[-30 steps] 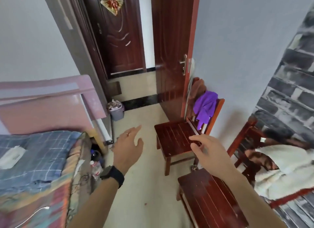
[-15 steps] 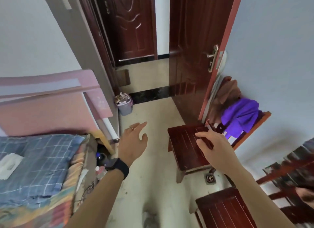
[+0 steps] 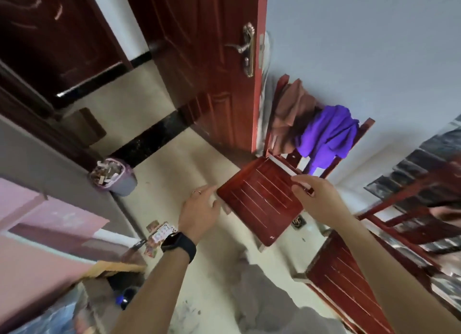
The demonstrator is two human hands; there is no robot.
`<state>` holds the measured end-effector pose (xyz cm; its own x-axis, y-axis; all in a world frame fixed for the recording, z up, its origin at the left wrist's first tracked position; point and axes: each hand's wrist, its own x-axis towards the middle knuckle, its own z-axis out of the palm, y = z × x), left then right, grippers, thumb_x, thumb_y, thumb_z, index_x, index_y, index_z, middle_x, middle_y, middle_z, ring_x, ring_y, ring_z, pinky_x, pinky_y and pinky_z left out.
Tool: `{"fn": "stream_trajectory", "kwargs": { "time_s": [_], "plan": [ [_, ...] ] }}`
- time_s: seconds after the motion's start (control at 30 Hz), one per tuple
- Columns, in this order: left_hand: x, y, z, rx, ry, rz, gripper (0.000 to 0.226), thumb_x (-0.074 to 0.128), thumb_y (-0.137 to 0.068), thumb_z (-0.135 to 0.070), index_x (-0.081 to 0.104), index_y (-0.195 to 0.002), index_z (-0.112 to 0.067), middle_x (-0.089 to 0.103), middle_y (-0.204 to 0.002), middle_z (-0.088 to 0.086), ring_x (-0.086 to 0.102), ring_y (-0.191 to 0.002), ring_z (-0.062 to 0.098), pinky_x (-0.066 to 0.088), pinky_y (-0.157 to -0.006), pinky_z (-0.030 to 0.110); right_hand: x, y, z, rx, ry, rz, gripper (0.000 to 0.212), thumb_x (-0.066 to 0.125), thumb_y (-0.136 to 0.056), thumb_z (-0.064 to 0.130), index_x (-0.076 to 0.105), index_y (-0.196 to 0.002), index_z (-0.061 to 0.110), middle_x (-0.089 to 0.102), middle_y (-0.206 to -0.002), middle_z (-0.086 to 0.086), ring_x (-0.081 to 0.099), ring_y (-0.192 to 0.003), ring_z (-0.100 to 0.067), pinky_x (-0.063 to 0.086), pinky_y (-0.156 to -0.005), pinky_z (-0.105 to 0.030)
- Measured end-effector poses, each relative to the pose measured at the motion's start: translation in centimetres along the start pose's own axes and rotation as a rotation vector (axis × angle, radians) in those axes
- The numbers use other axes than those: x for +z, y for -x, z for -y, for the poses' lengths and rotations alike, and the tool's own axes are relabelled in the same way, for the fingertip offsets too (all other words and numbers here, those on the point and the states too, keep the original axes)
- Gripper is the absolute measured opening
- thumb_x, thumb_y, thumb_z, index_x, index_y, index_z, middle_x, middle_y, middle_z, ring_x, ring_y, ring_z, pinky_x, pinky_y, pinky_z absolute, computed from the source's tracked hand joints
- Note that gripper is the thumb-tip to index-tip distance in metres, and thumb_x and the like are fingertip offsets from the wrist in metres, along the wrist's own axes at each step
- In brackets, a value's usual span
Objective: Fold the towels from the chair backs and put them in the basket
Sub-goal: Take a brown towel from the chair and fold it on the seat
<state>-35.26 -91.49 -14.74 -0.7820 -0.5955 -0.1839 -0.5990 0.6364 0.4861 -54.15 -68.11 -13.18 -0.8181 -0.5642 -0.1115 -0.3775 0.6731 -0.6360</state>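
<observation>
A purple towel (image 3: 326,131) and a brown towel (image 3: 290,111) hang over the back of a red wooden chair (image 3: 259,199) standing against the wall beside the door. My left hand (image 3: 199,209) reaches out over the floor at the seat's left corner, fingers straight and empty. Above the seat's right side my right hand (image 3: 314,194) is stretched forward, fingers loosely extended, holding nothing, a short way below the purple towel. No basket is in view.
An open dark red door (image 3: 212,67) stands just left of the towels. A second red chair (image 3: 349,279) is near my right arm, a third (image 3: 409,209) at far right. A full waste bin (image 3: 112,179) sits on the floor left, the bed (image 3: 37,271) lower left.
The view has moved closer to the chair and tilted. Both hands have advanced toward the chair seat; the towels now appear larger and nearer. Neither hand has taken hold of anything.
</observation>
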Motion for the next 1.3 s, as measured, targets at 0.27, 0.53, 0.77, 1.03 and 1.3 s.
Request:
{"fn": "stream_trajectory", "kwargs": {
  "time_s": [0.27,0.53,0.77,1.03,1.3],
  "plan": [
    [0.5,-16.9,-3.8,0.277,-0.073,0.095,0.044,0.052,-0.093,-0.028,0.052,-0.137,-0.034,0.058,-0.135,-0.008,0.051,-0.124,0.014,0.043,-0.1,0.029,0.6,-10.9,-1.2,0.186,-0.015,-0.231,0.028,0.071,-0.089,0.018,0.072,-0.116,0.011,0.073,-0.108,-0.013,0.068,-0.094,-0.033,0.043,-0.086,-0.03],
    [2.2,-30.0,-12.5,0.455,-0.051,0.219,0.054,0.062,-0.088,-0.04,0.047,-0.139,-0.028,0.057,-0.131,0.0,0.054,-0.12,0.024,0.048,-0.095,0.038,-1.0,-21.9,-2.8,0.466,0.268,-0.254,0.072,0.057,-0.092,0.042,0.029,-0.156,0.025,0.013,-0.167,-0.007,0.015,-0.151,-0.033,0.028,-0.116,-0.055],
    [5.9,-39.7,-21.8,0.538,-0.17,0.126,0.086,0.063,-0.082,-0.061,0.028,-0.151,-0.024,0.028,-0.154,0.012,0.046,-0.128,0.035,0.051,-0.092,0.044,0.0,-26.6,-5.3,0.645,0.401,-0.18,0.079,0.039,-0.093,0.068,0.004,-0.158,0.041,-0.009,-0.169,0.005,-0.006,-0.155,-0.029,0.011,-0.121,-0.06],
    [5.2,-43.8,-24.0,0.709,-0.271,0.196,0.029,0.066,-0.082,-0.037,0.058,-0.103,-0.019,0.069,-0.1,0.005,0.063,-0.097,0.033,0.042,-0.061,0.035,-0.3,-26.7,-4.5,0.72,0.355,-0.132,0.073,0.018,-0.091,0.073,0.001,-0.157,0.046,-0.016,-0.167,0.011,-0.011,-0.155,-0.022,0.004,-0.12,-0.06],
    [-5.3,-44.5,-24.8,0.702,0.294,0.29,0.025,0.065,-0.065,-0.043,0.056,-0.084,-0.031,0.064,-0.075,-0.015,0.061,-0.075,0.014,0.045,-0.063,0.029,-4.4,-27.1,-2.4,0.755,0.192,-0.066,0.056,0.022,-0.099,0.062,0.031,-0.152,0.046,0.002,-0.169,0.006,0.006,-0.155,-0.027,0.012,-0.121,-0.062]
  ]
}}
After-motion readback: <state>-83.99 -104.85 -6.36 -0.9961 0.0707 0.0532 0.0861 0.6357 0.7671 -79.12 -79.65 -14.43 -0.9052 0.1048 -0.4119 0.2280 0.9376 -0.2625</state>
